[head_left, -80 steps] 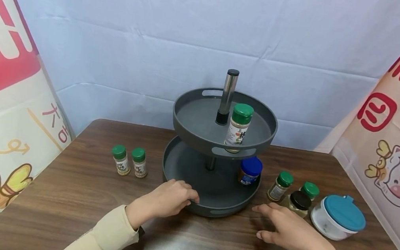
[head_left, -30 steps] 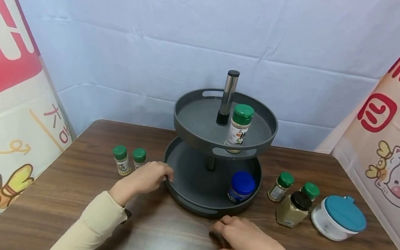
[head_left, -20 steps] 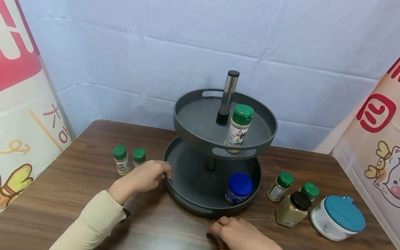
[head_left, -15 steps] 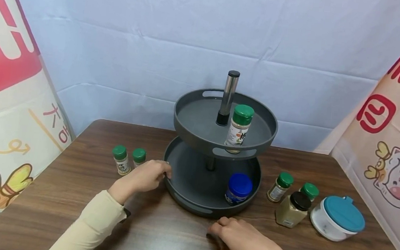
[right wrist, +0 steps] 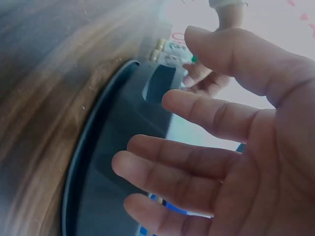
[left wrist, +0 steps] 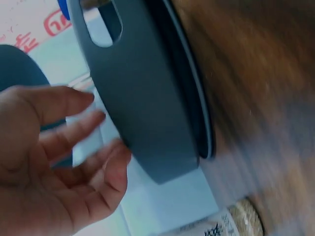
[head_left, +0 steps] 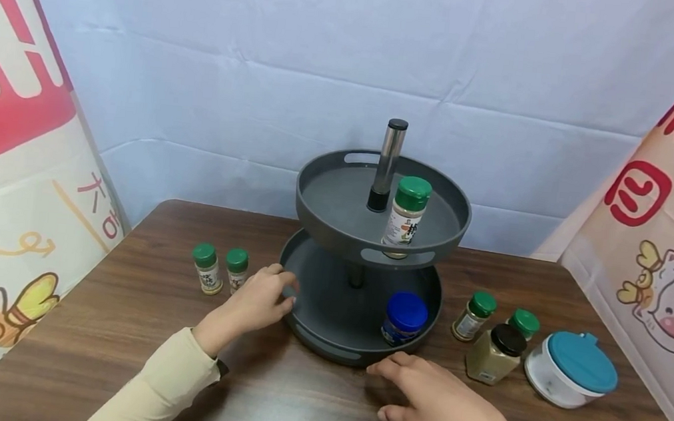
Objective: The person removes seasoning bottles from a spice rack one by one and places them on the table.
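A dark grey two-tier turntable stands on the table. On its lower tier sits a jar with a blue lid, front right. A green-capped seasoning bottle stands upright on the upper tier. My left hand is at the left rim of the lower tier, fingers loosely bent and spread. In the left wrist view its fingertips are at the tray's wall, and contact is unclear. Just before the front right rim, my right hand hovers with fingers extended, holding nothing.
Two small green-capped bottles stand left of the turntable, one partly behind my left hand. To the right are two more green-capped bottles, a black-lidded jar and a white pot with a blue lid. Cloth hangs behind.
The lower tier has turned, bringing the blue-lidded jar forward and left. My left hand went left along the rim, then loosened its fingers. My right hand moved left, then slightly back right.
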Demonstrator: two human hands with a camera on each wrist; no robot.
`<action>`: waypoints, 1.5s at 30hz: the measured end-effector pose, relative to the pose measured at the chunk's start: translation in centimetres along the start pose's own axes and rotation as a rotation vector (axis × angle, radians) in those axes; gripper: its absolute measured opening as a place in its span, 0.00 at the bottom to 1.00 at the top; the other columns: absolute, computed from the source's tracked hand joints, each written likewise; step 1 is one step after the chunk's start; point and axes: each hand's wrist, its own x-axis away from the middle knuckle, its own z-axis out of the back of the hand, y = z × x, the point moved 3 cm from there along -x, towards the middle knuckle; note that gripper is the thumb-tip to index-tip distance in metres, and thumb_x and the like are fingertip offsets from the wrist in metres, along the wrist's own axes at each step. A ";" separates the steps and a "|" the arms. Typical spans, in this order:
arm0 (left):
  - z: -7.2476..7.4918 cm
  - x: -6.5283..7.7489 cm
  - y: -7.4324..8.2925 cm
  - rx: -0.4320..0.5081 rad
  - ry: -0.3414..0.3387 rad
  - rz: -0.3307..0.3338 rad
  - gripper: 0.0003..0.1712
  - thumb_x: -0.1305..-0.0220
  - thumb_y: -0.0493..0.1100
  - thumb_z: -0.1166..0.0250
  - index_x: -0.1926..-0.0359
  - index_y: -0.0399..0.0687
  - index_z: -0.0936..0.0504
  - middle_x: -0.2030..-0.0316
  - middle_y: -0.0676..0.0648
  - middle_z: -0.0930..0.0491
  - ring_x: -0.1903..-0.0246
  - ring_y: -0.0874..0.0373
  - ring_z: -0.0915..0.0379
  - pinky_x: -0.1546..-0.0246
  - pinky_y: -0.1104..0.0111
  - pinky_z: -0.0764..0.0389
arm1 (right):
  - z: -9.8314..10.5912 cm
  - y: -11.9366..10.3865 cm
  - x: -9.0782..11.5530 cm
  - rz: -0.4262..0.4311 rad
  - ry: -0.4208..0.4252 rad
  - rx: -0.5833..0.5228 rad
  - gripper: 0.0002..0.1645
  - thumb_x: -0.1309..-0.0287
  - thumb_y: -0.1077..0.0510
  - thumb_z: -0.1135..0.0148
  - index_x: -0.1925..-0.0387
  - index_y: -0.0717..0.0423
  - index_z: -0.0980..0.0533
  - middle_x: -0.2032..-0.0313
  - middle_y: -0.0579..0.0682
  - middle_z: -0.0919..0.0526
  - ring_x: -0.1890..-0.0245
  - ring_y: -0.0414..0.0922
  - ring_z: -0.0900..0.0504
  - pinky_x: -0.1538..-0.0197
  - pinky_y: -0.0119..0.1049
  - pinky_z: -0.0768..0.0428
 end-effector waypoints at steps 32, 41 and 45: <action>-1.0 -0.4 -0.5 0.079 -0.050 0.414 0.30 0.50 0.46 0.32 0.49 0.31 0.27 0.56 0.34 0.29 0.60 0.47 0.29 0.63 0.56 0.21 | 3.1 1.9 1.6 -0.026 0.274 0.093 0.23 0.44 0.44 0.42 0.52 0.53 0.26 0.56 0.48 0.21 0.58 0.43 0.23 0.62 0.44 0.20; -0.8 -0.7 -1.2 0.106 -0.045 0.421 0.27 0.56 0.44 0.32 0.56 0.30 0.23 0.60 0.36 0.21 0.62 0.49 0.26 0.63 0.58 0.20 | 4.4 2.6 1.0 -0.032 0.553 0.184 0.13 0.51 0.55 0.34 0.61 0.50 0.23 0.65 0.44 0.23 0.68 0.36 0.24 0.70 0.36 0.21; -0.7 -0.8 -1.3 0.103 -0.049 0.418 0.25 0.55 0.44 0.32 0.57 0.31 0.22 0.61 0.36 0.21 0.67 0.52 0.25 0.65 0.59 0.20 | 4.5 2.9 0.6 -0.042 0.585 0.217 0.17 0.53 0.55 0.33 0.59 0.52 0.23 0.62 0.48 0.25 0.65 0.42 0.24 0.68 0.41 0.21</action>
